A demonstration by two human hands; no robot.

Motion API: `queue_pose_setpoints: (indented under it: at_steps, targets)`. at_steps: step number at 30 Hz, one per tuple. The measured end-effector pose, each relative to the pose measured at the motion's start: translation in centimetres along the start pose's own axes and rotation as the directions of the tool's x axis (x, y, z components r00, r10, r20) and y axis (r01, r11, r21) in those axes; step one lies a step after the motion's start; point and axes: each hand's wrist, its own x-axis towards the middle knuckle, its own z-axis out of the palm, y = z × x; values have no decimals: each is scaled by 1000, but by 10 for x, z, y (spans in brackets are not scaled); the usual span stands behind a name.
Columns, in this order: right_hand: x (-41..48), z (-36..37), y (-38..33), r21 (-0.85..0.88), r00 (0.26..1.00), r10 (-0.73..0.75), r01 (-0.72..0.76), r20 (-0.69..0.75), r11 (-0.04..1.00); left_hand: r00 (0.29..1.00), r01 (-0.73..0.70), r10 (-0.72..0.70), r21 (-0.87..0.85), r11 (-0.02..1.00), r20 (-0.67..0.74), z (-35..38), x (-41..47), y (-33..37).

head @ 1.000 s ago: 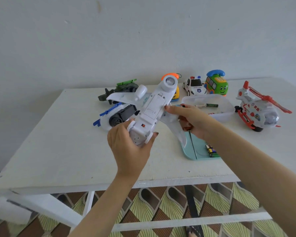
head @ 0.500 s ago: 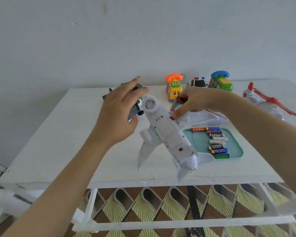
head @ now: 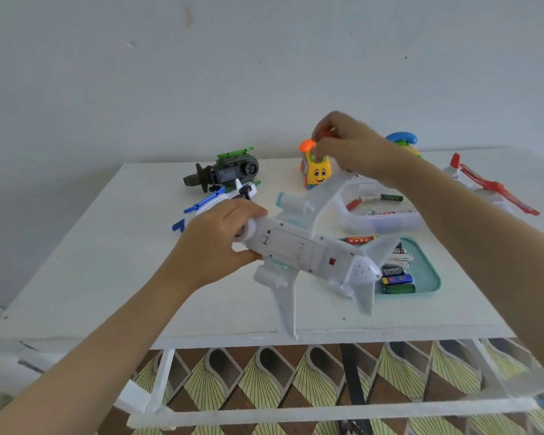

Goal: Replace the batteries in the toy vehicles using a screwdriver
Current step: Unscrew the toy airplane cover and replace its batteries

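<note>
My left hand [head: 220, 243] grips the nose end of the white toy plane [head: 299, 249], fingers curled round it. The plane lies belly up over the front half of the table [head: 107, 246]. Its long axis runs from my left hand across to the right and a little toward me, with the tail fins ending over the teal tray [head: 429, 271] of batteries [head: 396, 279]. The battery cover [head: 283, 243] and a small red switch [head: 332, 262] face up. One wing points away from me, the other toward the table's front edge. I cannot tell whether the plane touches the table.

My right hand [head: 349, 146] is raised above the yellow toy car [head: 316, 172] at the back, fingers curled round a red handle [head: 323, 135], mostly hidden. A clear box [head: 390, 221] sits behind the tray.
</note>
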Motion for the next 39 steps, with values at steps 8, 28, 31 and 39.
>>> queue_pose_setpoints:
  at_steps: [8,28,31,39]
  targets:
    - [-17,12,2,66,912,-248,284,-328,957,965,243,-245,-31,970,-96,36,-31,5]
    - [-67,74,25,159,907,-348,390,-235,907,856,465,-516,-400,789,-22,82,-55,26]
    - [-65,76,26,144,905,-362,397,-222,906,850,464,-527,-453,761,-15,80,-55,27]
    - [-66,79,25,-89,843,-515,507,-157,857,843,476,-538,-464,747,-2,82,-57,24]
